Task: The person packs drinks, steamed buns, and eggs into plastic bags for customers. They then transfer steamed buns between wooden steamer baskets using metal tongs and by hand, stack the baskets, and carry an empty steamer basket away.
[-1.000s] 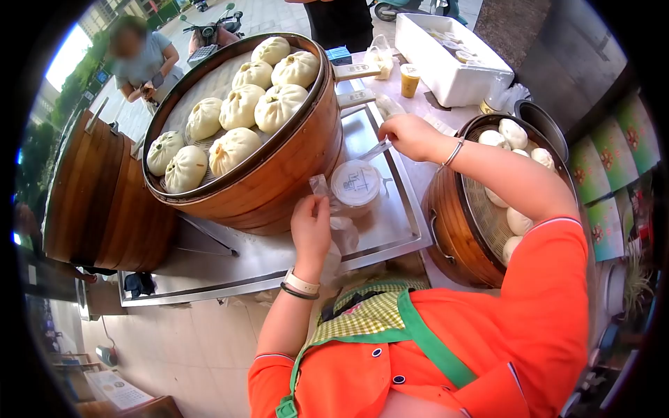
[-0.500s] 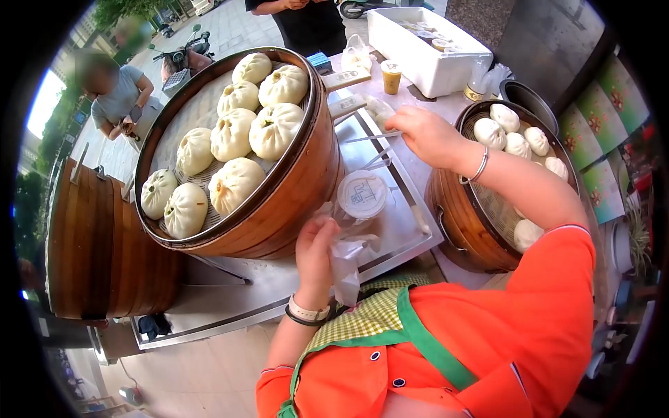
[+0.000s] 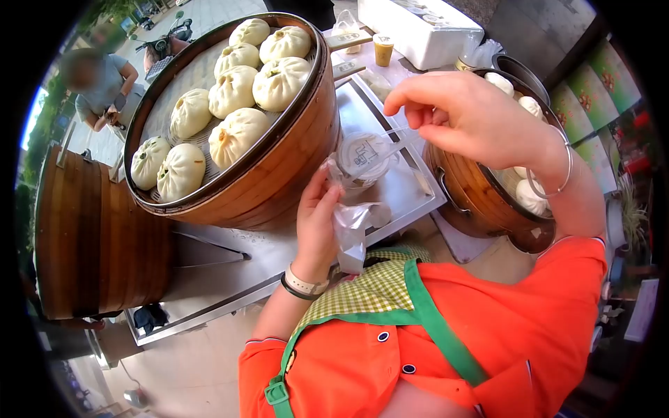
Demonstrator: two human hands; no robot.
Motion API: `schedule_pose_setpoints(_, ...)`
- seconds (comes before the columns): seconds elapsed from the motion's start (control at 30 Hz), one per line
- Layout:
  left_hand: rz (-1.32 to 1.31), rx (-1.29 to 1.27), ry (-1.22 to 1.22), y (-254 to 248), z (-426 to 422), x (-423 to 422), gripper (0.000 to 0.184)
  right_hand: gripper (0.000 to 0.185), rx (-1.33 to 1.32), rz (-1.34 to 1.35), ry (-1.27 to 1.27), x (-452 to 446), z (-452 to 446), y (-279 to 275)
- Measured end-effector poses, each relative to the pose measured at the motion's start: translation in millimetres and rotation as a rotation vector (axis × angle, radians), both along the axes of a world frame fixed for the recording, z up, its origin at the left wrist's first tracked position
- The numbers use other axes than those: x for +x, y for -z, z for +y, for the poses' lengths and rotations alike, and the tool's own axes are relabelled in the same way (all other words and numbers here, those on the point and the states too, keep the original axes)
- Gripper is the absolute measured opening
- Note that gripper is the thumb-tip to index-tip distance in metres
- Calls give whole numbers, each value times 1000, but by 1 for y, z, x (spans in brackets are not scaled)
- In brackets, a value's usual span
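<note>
Paving (image 3: 202,15) fills the background, its outer limits cut off by the black lens border. Before us we find a steel table (image 3: 209,240), largely covered by what stands on it. Upon it sits a large bamboo steamer (image 3: 279,184), uncovered, its rim tilted in our view. At left we note stacked steamers (image 3: 104,237); at right, a second steamer (image 3: 481,202), its contents partly masked by our right hand (image 3: 460,111) and forearm. Beyond are a white foam box (image 3: 411,38), clipped by the top edge, and a person (image 3: 108,80) in light blue; of another, only dark clothing (image 3: 310,10) shows.

Our right hand is raised with fingers curled; we cannot tell whether it grips anything. Our left hand (image 3: 319,223) pinches a clear plastic bag (image 3: 352,223) between thumb and fingers, the slack hanging crumpled below. Nine pleated white buns (image 3: 233,90) occupy the large steamer. Between our hands, just beside that steamer, is a round cup (image 3: 362,155) with a translucent lid bearing dark line printing. We cannot determine whether it is inside the bag. From the lid, a translucent strip (image 3: 401,143) extends toward our right fingers, its end indistinct.
</note>
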State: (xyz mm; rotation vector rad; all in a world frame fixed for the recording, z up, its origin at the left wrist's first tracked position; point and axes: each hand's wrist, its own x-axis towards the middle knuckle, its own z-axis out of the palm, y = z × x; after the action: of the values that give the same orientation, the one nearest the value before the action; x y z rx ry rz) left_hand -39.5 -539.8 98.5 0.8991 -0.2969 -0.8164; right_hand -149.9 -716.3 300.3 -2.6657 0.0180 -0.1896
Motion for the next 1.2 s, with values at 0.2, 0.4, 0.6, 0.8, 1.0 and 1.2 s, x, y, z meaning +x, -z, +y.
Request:
schedule_pose_setpoints(0.2, -211, 64, -109, -23, 16, 3, 43, 34, -177, 153, -264, 66, 13, 97)
schedule_pose_setpoints(0.4, -233, 18, -280, -31, 47, 4, 40, 22, 40, -271, -207, 32, 30, 85)
schedule_pose_setpoints(0.6, -212, -28, -326, -35, 43, 5, 34, 18, 115, -135, -239, 20, 62, 118)
schedule_pose_setpoints(0.8, -114, 30, -205, -35, 46, 2, 31, 21, 300, -253, -57, 35, 58, 111)
schedule_pose_setpoints(1.0, -76, 80, 9, -39, 54, 9, 36, 13, 220, -154, -208, 37, 54, 107)
schedule_pose_setpoints(1.2, -1572, 145, -327, -46, 78, -1, 37, 21, 510, 210, 127, 35, 54, 109)
